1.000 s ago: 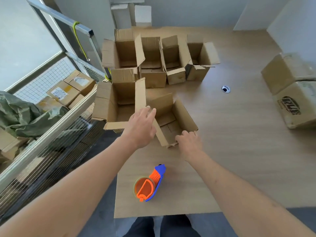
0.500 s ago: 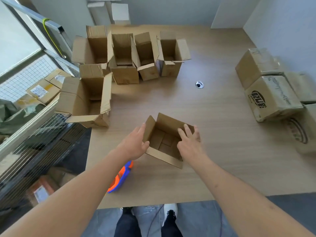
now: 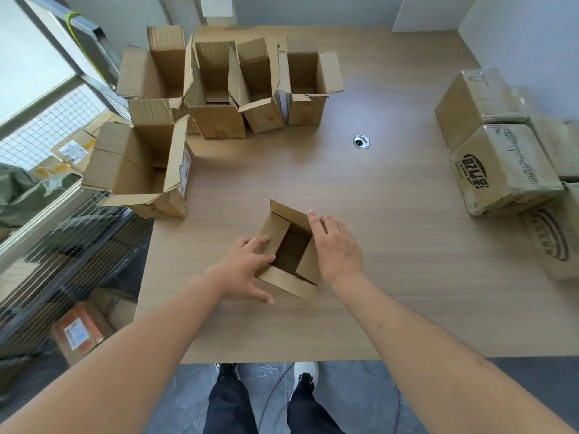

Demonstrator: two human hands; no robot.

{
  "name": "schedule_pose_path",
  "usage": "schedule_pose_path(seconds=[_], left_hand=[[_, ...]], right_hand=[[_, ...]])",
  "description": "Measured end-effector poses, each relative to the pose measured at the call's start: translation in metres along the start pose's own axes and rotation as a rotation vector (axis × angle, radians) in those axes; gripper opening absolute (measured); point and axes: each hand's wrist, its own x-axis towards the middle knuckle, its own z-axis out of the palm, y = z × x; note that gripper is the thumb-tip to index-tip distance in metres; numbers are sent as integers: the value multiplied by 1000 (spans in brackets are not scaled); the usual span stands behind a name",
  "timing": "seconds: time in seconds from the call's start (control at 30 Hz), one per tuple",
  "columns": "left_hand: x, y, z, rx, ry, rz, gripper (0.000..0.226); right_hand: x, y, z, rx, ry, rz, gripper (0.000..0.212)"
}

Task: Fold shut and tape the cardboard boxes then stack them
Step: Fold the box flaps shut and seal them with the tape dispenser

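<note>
Pressing flaps inward, flat left hand [image 3: 242,270] and right hand [image 3: 336,249] flank small box [image 3: 283,281] (near table [image 3: 391,308] edge).

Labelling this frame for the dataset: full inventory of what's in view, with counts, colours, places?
Small open brown cardboard box: 1, brown, near middle of table, flaps partly folded in, between both hands.
Open brown cardboard boxes with raised flaps: about 6, brown, clustered at far left of table.
Closed brown cardboard boxes, one with a black oval logo: at least 3, brown, right edge of table, stacked or leaning together.
Light wooden table: 1, pale wood.
Round metal cable grommet: 1, silver, in the tabletop, far of centre.
Labelled cartons behind wire mesh: several, brown, lower left, off the table.
Shoes: 2, white and black, floor below table edge.
Left hand: fingers pressing the box's left flap.
Right hand: fingers over the box's right flap.
</note>
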Motion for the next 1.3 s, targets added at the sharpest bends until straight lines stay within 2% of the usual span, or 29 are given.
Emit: schedule_pose_path(seconds=[0.1, 0.17, 0.23, 0.4, 0.53, 0.7, 0.83, 0.97, 1.07, 1.17, 1.3], left_hand=[[-2, 1, 4, -132, 203, -6, 51], [-3, 9, 7, -184, 276, -62, 40], [-5, 14, 10, -227, 347, -127, 41], [-1, 25, 13, -371, 418, -315, 61], [9, 31, 18, -501, 411, -410, 81], [9, 21, 23, -336, 330, -352, 89], [-14, 0, 28, -200, 364, -380, 64], [-55, -27, 44, -25, 372, -548, 52], [-80, -40, 58, -5, 295, -658, 72], [-93, -51, 74, -20, 170, -676, 95], [-103, -60, 86, -93, 212, -623, 99]], right_hand=[[-2, -2, -1, 158, 51, 2, 73], [-2, -5, -3, 272, 46, 24, 47], [-2, -9, -5, 337, 29, 75, 33], [-14, -14, 6, 319, 11, 92, 45], [-31, -10, 34, 298, -147, 77, 41], [-36, -20, 53, 367, -32, 154, 49], [-32, -25, 60, 444, -37, 108, 49], [-26, -31, 62, 454, -76, 43, 47], [-27, -34, 63, 437, -89, 20, 47], [-31, -37, 64, 436, -112, -39, 47], [-40, -48, 67, 428, -138, -89, 47]])
